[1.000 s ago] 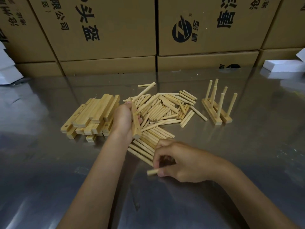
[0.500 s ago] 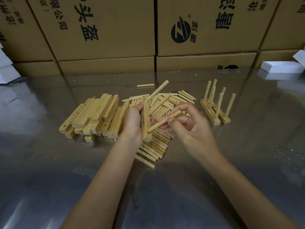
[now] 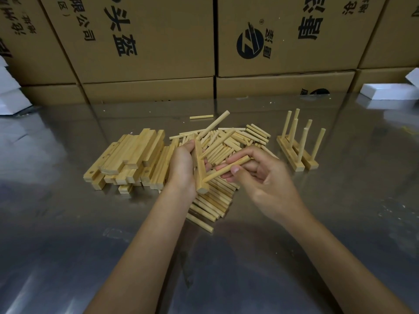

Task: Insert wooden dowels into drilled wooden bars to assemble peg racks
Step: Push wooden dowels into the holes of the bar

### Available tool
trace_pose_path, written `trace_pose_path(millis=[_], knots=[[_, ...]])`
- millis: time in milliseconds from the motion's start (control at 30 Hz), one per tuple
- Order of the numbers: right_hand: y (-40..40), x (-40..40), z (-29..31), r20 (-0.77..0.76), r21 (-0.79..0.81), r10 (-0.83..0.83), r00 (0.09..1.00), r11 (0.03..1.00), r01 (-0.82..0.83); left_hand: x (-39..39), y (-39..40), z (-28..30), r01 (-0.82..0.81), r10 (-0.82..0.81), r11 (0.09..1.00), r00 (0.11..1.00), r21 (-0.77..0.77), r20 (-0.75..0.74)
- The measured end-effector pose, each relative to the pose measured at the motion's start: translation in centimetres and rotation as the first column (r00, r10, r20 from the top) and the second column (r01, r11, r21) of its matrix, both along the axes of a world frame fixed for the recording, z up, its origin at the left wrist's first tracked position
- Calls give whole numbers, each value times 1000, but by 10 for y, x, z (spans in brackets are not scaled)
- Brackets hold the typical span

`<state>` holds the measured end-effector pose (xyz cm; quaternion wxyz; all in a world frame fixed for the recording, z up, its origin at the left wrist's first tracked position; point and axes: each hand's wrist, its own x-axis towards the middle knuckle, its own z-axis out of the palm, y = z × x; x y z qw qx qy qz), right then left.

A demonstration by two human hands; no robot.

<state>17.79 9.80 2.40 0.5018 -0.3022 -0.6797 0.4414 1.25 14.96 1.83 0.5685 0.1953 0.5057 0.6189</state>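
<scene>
My left hand (image 3: 182, 168) holds a bar (image 3: 199, 167) tight. One dowel (image 3: 213, 127) sticks out at 1 o'clock. My right hand (image 3: 256, 177) pinches another dowel (image 3: 226, 169), its tip at the bar's low hole. It looks light and hard, so I pinch mid-stick.

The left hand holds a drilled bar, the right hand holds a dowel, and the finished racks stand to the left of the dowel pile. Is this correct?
Not quite: the head view shows the finished racks standing right of the dowel pile. The left hand does hold the bar, and the right hand the dowel.
</scene>
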Motion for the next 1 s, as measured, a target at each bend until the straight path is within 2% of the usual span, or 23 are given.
trace_pose_path(millis=[100,200,267,333,433,533,633,833,1000], knots=[[0,3,-1,77,8,-14,997,1000,14,-4,1,0,1,-1,1000,1000,28,4],[0,6,-1,257,191,-105,961,980,56,-3,3,1,1,9,997,990,73,-142],[2,8,1,362,368,-228,904,926,86,1,3,2,14,9,995,973,97,-231],[4,11,3,463,481,-320,827,874,69,3,1,3,18,9,995,962,99,-273],[1,7,0,634,529,-366,681,848,-37,4,-1,5,37,-10,995,963,97,-269],[-6,0,-2,685,580,-427,590,810,-87,5,-2,5,90,-50,990,947,112,-317],[-8,0,-2,682,573,-425,595,816,-74,5,-1,4,157,-95,978,924,140,-370],[-6,-6,-11,647,488,-355,675,873,-8,7,-2,2,188,-115,972,905,142,-410],[-1,-7,-21,539,399,-308,784,913,84,10,-5,4,163,-85,971,918,174,-387]])
